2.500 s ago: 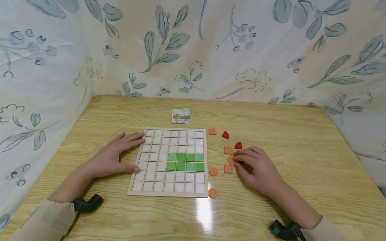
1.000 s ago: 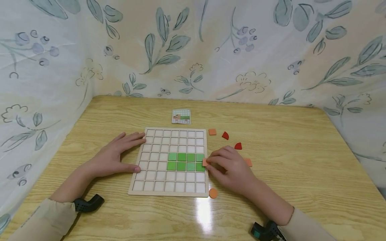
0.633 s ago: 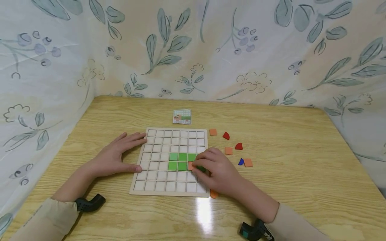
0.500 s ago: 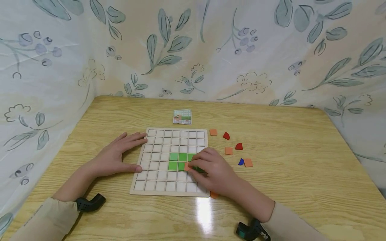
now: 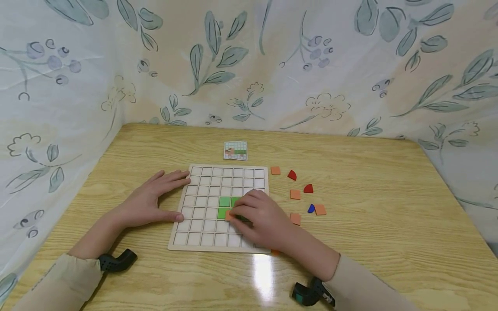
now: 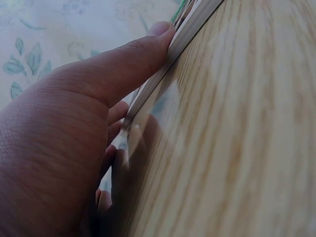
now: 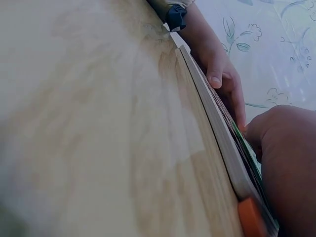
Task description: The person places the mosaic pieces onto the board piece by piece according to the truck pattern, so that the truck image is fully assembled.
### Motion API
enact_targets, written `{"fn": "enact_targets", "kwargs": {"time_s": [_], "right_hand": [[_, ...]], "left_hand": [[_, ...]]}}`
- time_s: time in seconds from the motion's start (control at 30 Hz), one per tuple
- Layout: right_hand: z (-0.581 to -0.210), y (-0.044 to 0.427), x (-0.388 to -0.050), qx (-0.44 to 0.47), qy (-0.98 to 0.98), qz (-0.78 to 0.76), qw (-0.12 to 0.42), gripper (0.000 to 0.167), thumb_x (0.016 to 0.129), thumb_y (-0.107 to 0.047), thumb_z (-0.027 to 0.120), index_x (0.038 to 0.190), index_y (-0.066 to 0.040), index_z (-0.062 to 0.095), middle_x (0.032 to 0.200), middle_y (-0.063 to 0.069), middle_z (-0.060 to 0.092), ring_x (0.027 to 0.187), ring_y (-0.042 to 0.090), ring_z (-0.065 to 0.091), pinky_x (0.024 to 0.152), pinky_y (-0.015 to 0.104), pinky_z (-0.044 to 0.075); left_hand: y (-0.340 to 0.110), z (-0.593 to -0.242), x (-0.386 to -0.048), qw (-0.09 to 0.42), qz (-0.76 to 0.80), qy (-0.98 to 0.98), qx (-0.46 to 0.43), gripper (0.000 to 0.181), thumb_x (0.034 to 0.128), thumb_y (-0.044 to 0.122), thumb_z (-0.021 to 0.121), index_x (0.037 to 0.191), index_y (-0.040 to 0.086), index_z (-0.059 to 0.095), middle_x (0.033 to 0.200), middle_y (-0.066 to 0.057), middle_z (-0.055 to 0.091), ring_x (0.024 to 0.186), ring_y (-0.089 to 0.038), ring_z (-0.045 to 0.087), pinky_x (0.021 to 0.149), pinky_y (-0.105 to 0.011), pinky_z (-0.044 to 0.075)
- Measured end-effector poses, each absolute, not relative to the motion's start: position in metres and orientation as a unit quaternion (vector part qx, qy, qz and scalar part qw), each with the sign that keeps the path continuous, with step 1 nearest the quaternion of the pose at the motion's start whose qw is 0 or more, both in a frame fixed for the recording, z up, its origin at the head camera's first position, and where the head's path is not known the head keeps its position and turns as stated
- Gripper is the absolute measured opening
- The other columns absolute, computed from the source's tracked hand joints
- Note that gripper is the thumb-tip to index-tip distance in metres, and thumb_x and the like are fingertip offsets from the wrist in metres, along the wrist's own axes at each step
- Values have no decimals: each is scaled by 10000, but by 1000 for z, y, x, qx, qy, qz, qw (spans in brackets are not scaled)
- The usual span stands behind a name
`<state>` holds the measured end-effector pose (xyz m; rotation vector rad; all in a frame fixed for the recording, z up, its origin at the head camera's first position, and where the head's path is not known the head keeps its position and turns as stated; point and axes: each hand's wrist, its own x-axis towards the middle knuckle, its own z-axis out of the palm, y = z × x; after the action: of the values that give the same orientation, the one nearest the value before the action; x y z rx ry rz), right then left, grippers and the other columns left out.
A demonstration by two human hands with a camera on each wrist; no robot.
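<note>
The right hand [image 5: 258, 217] is pinching an orange square [image 5: 228, 215], bringing it from the board's [image 5: 266, 178] right edge across green tiles [image 5: 221, 213], nearer bare cells [image 5: 199, 212], while the left hand [image 5: 145, 201], fingers apart, is touching the left edge.

Bright, even light is filling the head view, and a white patch of glare [image 5: 263, 276] is shining on the table [image 5: 389, 194], near the close edge of the board [image 5: 218, 249]. Both wrist views are looking dimmer and grayer. In the left one, the left hand [image 6: 54, 138] is looking dark, and the shiny table is showing pale reflections. In the right one, the lower left corner is going blurry, and the orange piece [image 7: 252, 217] is looking fuzzy.
</note>
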<state>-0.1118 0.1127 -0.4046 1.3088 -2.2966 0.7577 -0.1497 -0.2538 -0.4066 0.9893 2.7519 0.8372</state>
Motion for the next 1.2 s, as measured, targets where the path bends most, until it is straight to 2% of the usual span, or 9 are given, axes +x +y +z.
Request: {"fn": "enact_targets", "kwargs": {"time_s": [0.5, 0.77, 1.0, 1.2], "right_hand": [[-399, 89, -118, 474, -834, 240, 148, 152, 1033, -283, 784, 1044, -143, 842, 1071, -26, 767, 1051, 185, 657, 984, 336, 546], [-398, 78, -120, 483, -830, 240, 142, 123, 1033, -250, 785, 1032, -139, 840, 1052, -24, 761, 1044, 194, 658, 988, 337, 545], [-396, 72, -121, 479, -834, 237, 137, 114, 1031, -252, 791, 1024, -150, 842, 1041, -41, 756, 1023, 178, 650, 933, 331, 549], [-400, 71, -122, 477, -839, 230, 129, 115, 1031, -263, 790, 1048, -160, 839, 1068, -49, 753, 1054, 173, 647, 952, 328, 544]], "left_hand": [[-254, -406, -149, 57, 278, 905, 318, 991, 863, 574, 901, 1662, 153, 495, 1753, -48, 383, 1612, -339, 344, 1361, -523, 81], [-255, -407, -150, 52, 283, 903, 320, 992, 852, 569, 912, 1661, 168, 500, 1752, -37, 386, 1613, -322, 343, 1363, -492, 67], [-255, -408, -151, 54, 286, 903, 316, 1010, 839, 579, 921, 1668, 195, 492, 1759, -2, 373, 1622, -282, 329, 1364, -486, 60], [-255, -408, -151, 57, 283, 904, 314, 1005, 844, 580, 917, 1670, 202, 489, 1761, 1, 369, 1625, -289, 324, 1365, -480, 63]]}}
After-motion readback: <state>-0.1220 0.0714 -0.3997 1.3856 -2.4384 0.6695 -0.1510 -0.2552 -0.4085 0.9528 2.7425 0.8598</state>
